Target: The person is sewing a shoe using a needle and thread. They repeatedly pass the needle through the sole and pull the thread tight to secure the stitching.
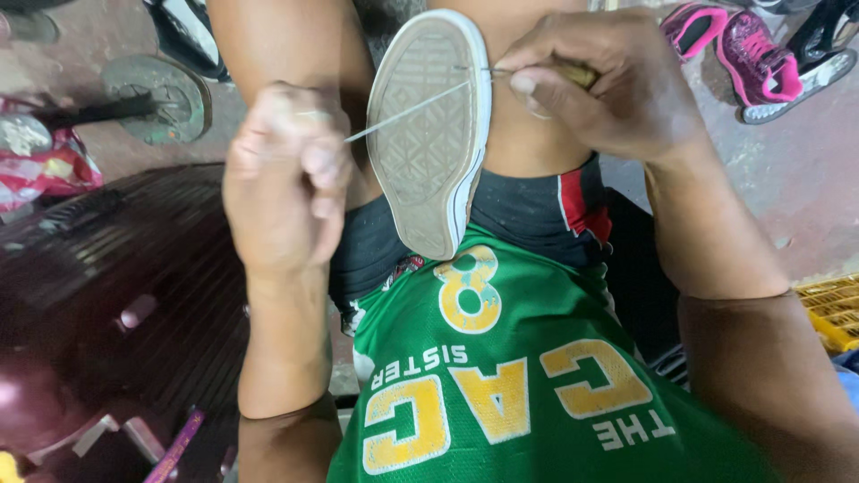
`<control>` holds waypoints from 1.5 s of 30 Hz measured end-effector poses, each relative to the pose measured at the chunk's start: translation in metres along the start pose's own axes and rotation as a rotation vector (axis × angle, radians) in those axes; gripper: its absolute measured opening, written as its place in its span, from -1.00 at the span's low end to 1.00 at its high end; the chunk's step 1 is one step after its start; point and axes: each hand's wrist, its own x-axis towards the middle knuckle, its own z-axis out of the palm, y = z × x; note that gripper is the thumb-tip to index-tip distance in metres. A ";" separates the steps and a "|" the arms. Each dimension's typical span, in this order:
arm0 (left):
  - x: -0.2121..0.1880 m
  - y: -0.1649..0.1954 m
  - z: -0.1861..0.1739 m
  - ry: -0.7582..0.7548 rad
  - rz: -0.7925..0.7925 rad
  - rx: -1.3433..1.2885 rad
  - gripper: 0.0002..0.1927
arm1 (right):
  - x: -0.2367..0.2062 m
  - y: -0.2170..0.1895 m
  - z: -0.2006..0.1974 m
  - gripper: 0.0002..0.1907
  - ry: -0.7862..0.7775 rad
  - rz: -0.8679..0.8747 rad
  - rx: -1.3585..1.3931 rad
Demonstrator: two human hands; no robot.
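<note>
At the far left lies a crinkled red package [40,170] with pale patches, and just above it a round metal stand [157,97] rests on the concrete floor [787,170]. Below them spreads a dark ribbed case [116,268], maroon in colour.

The left hand [286,174] is curled into a loose fist, its fingers pressed together around a pale thread [407,112] that runs taut up and to the right across the shoe [429,134]. The shoe stands sole-up between the person's knees, heel end near the green jersey [510,394], with a grey patterned tread and a white rim. The thread meets that rim at the shoe's upper right edge.

There the right hand [608,85] pinches a thin tool [577,73] with a yellowish handle between thumb and forefinger, the remaining fingers folded over it; its metal tip touches the white rim, though it is probably an awl or needle and too hidden to tell which.

At the upper right a pair of pink and black sneakers [743,49] sits on the floor, well apart from the hands. A yellow crate [832,309] shows at the right edge, beside the right forearm.
</note>
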 end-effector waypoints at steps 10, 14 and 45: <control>0.030 0.030 0.056 -0.243 0.336 0.606 -0.87 | 0.010 -0.004 -0.007 -0.87 0.053 -0.147 -0.223; 0.037 0.038 0.060 -0.268 0.162 0.612 -0.88 | 0.011 -0.002 0.000 -0.88 0.098 -0.189 -0.269; 0.044 0.028 0.072 -0.138 0.208 0.652 -0.36 | 0.025 0.012 -0.020 -0.61 0.003 -0.159 -0.809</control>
